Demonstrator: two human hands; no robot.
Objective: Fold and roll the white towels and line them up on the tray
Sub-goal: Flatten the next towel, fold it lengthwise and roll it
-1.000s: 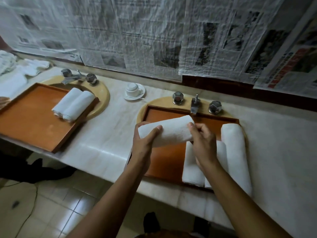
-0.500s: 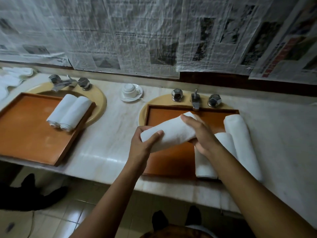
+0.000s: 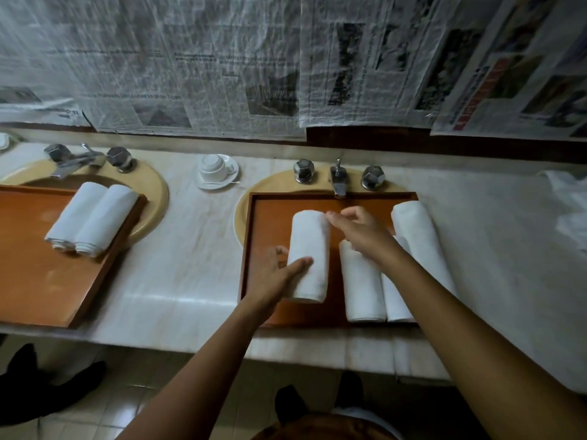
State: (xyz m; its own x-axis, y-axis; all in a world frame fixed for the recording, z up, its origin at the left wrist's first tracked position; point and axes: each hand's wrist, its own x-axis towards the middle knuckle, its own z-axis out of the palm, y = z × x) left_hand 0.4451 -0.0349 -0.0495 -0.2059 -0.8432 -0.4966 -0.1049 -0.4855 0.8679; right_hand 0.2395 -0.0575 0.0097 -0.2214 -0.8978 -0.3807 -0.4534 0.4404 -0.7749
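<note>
i am setting a rolled towel (image 3: 309, 255) down on the tray (image 3: 270, 214), lengthwise like the row (image 3: 363, 281) of three already lined up at the right, with a gap between. my left hand (image 3: 273, 274) wraps its near end, thumb across the top. my right hand (image 3: 359, 231) hovers at the far end, fingers loose, holding nothing i can see. next i judge it needs a nudge right until it touches the row, ends level.

Head cam, one view: looks fwd & down, close over counter (image 3: 197, 249) & tray (image 3: 273, 217).
</note>
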